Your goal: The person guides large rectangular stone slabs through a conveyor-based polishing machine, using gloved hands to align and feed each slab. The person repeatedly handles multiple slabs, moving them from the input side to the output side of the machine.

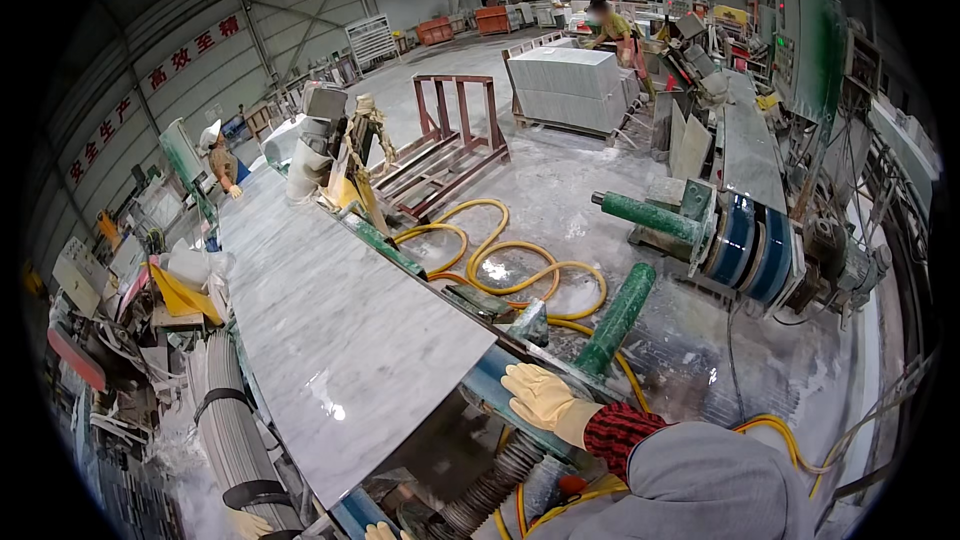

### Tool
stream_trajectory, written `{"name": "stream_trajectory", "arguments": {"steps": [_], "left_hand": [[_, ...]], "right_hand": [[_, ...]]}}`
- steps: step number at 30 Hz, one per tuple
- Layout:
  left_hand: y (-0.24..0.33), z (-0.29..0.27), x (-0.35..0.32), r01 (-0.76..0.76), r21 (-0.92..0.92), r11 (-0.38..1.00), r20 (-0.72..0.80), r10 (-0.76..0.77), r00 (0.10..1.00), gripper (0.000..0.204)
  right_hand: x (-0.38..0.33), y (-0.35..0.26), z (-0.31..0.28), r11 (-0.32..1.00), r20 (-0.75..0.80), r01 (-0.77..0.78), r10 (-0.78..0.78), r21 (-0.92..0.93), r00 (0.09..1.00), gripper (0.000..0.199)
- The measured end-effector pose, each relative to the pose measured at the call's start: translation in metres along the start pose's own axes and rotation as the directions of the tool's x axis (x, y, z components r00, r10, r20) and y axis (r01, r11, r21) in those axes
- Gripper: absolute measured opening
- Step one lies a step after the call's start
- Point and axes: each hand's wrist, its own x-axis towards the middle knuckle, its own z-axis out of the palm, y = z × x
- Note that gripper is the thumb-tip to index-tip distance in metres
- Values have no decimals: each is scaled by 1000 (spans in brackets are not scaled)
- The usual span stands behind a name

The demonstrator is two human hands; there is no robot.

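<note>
A long grey-veined white stone slab (340,340) lies flat on a machine bed, its near end toward me. My right hand (545,400), in a cream glove with a red-and-black cuff, rests with fingers stretched out on the blue roller (490,375) just past the slab's near right corner. At the bottom edge show the gloved fingertips of my left hand (382,532), laid out by the slab's near end; the rest is out of frame. Another cream glove (248,523) shows beside the strapped bundle of grey strips (225,420); whose it is I cannot tell.
A yellow hose (500,245) coils on the wet floor beside green rollers (615,320). A brown metal rack (460,150) and stacked pale blocks (570,85) stand beyond. One person (222,160) is at the slab's far left; another (620,35) works at the back right.
</note>
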Motion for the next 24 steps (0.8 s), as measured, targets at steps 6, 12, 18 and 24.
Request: {"name": "stream_trajectory", "arguments": {"steps": [6,12,18,24], "left_hand": [[4,0,0,34,9,999,21,-34,999,52],[3,0,0,47,18,999,30,-48,998,53],[-1,1,-5,69,24,997,47,-70,996,54],[-1,0,-7,71,38,997,51,-73,996,52]], "right_hand": [[-1,-5,-8,1000,21,-7,7,22,1000,48],[-3,-3,-5,1000,-8,10,-10,-6,1000,48],[-10,1,5,999,-83,33,-33,-6,996,47],[-11,0,4,1000,-89,25,-25,3,996,47]]}}
